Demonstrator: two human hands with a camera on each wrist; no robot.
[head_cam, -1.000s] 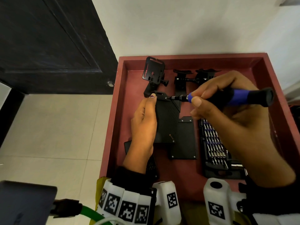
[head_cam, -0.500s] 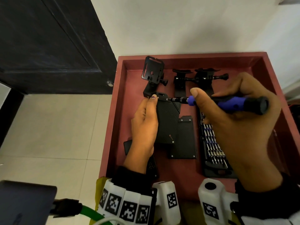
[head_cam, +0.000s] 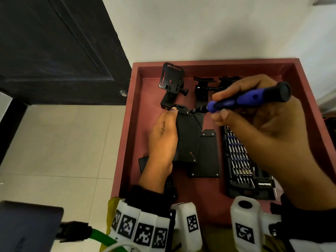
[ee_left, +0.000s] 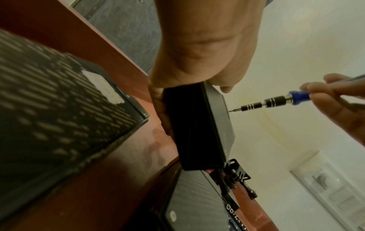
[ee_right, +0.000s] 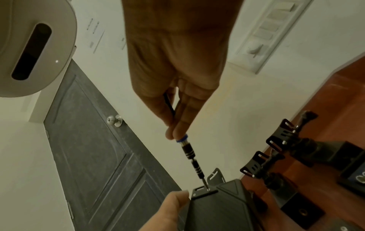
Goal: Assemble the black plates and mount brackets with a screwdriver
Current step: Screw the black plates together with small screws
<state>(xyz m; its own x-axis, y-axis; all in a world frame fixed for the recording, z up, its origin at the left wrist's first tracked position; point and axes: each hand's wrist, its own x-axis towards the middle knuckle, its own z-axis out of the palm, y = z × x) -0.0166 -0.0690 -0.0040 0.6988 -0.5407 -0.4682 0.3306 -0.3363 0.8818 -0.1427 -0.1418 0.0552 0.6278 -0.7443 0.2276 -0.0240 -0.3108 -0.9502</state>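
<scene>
**Mid-assembly: one top-edge screw being driven, most parts still loose**

The plate (head_cam: 187, 135) was held at its left edge by the left hand (head_cam: 162, 137), fingers curled round it, thumb tip near the top-left corner. The plate was tilted up off the tray (head_cam: 214, 63), above a second plate (head_cam: 205, 155) lying flat on the tray floor. The screwdriver (head_cam: 245, 100) was gripped in the right hand (head_cam: 263, 124), fingers wrapped round the blue-and-black handle. Its bit was seated on a screw (head_cam: 187, 112) at the plate's top edge, confirmed in both wrist views. A second screw head (head_cam: 177, 110) was seen at the top-left corner, just beside the thumb; whether it was tight cannot be told.

Judged done: a small slotted tab appeared fitted at the plate's top edge, with at least one screw placed.

Judged left: the current screw to be finished; the second plate not yet joined; a third dark plate (head_cam: 143, 164) partly hidden under the left wrist. The frame bracket (head_cam: 171, 79) and two mount brackets (head_cam: 203, 88) stood untouched at the tray's far end, well apart from the plate. The bit case (head_cam: 241, 160) lay open at the right.

Overall, an early-to-middle stage was estimated.
</scene>
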